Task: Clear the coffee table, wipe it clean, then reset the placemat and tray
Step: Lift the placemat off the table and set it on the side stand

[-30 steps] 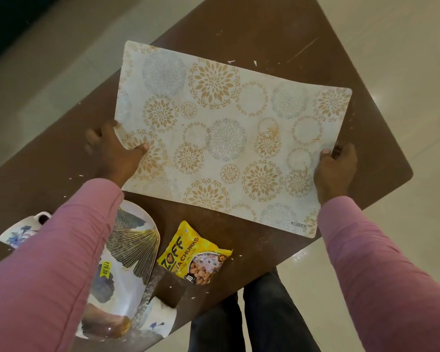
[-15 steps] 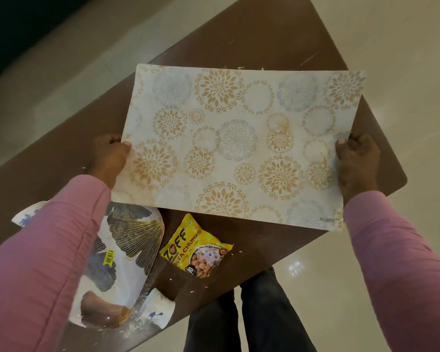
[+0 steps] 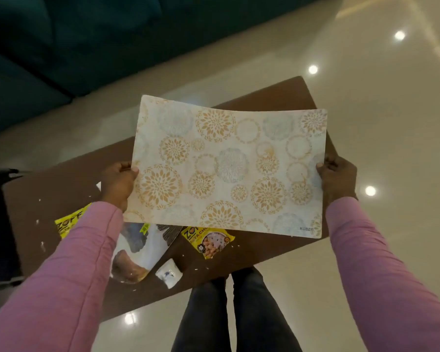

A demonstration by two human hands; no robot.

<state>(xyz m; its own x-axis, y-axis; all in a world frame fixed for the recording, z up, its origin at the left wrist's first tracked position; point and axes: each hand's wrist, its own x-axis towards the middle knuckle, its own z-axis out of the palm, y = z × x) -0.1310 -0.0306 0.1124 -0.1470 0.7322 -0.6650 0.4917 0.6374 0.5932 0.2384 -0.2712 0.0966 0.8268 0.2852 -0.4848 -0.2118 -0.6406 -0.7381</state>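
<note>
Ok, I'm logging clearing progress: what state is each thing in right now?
placemat, lifted off the table, slightly bowed.
left hand, grips placemat's left edge.
right hand, grips placemat's right edge.
coffee table, crumb-strewn, unwiped.
tray, on the table.
snack packet, on the table.
cup, beside the tray.

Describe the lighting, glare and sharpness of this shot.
Head view: round lamp reflections glare on the glossy floor; the sofa at top left is very dark; the placemat is evenly lit, its print slightly soft.

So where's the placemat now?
Centre of the head view: the placemat is held above the coffee table, left hand and right hand gripping its side edges.
</note>
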